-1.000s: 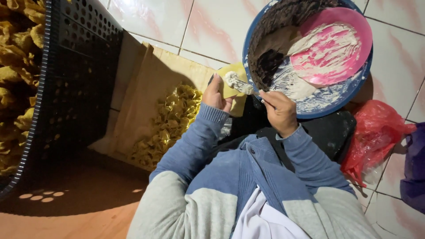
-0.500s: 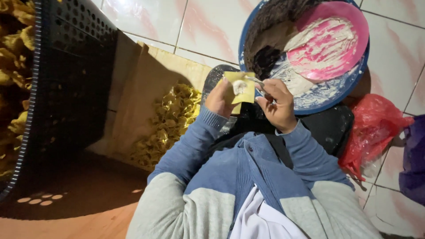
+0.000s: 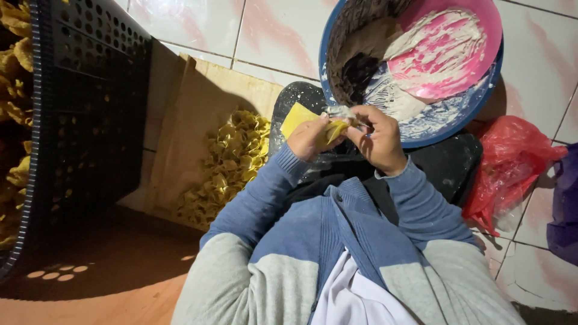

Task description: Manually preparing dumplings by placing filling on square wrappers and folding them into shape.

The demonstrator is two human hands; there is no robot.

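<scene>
Two hands share one yellow wrapper: left hand pinches its folded end, right hand pinches opposite. Thin, soft, probably tears easily; best held by edges. Beyond the grip sits a blue basin.

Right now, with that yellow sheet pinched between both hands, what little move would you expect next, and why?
Probably folding the yellow wrapper shut. The left hand holds it from below while the right hand pinches its near edge, already partly bent. A heap of folded yellow pieces lies on the board beside them, so this one likely joins it.
</scene>
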